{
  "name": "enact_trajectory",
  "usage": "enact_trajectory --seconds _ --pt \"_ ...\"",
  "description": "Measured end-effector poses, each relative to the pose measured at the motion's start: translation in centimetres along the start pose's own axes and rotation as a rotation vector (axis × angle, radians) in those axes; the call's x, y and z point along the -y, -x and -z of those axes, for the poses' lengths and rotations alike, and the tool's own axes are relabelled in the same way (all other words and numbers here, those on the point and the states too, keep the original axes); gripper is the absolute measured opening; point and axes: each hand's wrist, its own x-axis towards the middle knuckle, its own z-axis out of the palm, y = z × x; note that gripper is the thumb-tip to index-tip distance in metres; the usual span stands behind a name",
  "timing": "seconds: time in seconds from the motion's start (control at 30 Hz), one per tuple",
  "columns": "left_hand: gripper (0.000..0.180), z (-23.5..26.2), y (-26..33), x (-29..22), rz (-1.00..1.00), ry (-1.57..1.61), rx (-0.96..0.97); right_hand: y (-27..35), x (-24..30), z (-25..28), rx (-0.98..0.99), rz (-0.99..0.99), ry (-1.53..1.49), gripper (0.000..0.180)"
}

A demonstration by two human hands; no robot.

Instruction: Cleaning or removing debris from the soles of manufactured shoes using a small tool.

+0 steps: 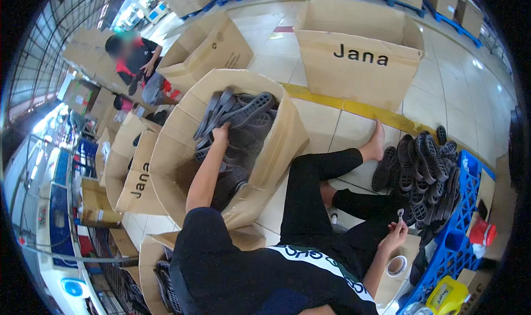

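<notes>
My left hand point(221, 132) reaches into a large open cardboard box point(282, 141) and is closed on a dark grey shoe sole point(224, 106). More soles, with ridged, grid-patterned bottoms, lie heaped around it inside the box. By my right thigh, my right hand point(394, 236) pinches a small, thin, pale-tipped tool point(401, 214), perhaps a brush; its exact kind is too small to make out. Just below that hand, a cup of brownish content point(396, 266) stands on a piece of cardboard. A pile of dark soles point(423, 168) rests on the floor beyond my right knee.
A blue plastic pallet point(451, 243) stands at the right, with a red-capped container point(483, 233) and yellow jug point(447, 295) beside it. Cardboard boxes point(359, 66) stand ahead and left. At the far left, another person point(138, 63) holds a dark sole.
</notes>
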Motion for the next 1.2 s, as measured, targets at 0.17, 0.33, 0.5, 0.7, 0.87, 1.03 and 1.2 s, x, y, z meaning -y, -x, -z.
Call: enact_trajectory --seconds 0.17,0.33,0.5,0.7,0.87,1.03,1.2 --pt "0.04 -0.9 8.1 -7.5 -0.161 0.384 0.199 0.6 -0.4 1.9 -0.057 -0.003 0.112 0.013" --pt "0.034 1.6 14.8 -18.9 -1.106 -0.261 -0.102 1.4 0.7 0.7 -0.045 -0.056 0.004 0.017" --pt "0.045 7.6 15.1 -26.4 -1.166 0.04 0.177 0.7 0.6 -0.4 -0.209 -0.14 -0.486 0.011" --pt "0.053 -2.5 27.9 -21.8 0.013 0.353 1.029 0.5 -0.6 14.2 -0.489 -0.104 -0.192 0.012" --pt "0.038 -11.4 43.4 -5.6 0.166 -0.032 1.252 1.9 -2.6 24.8 -0.578 -0.085 0.426 0.022" --pt "0.037 -15.0 51.2 -0.9 0.723 -0.039 1.474 2.6 -6.1 28.4 -0.481 -0.08 0.83 0.023" --pt "0.048 -14.6 55.0 0.7 0.815 -0.118 1.689 2.2 -6.8 27.5 -0.457 -0.065 0.896 0.022"
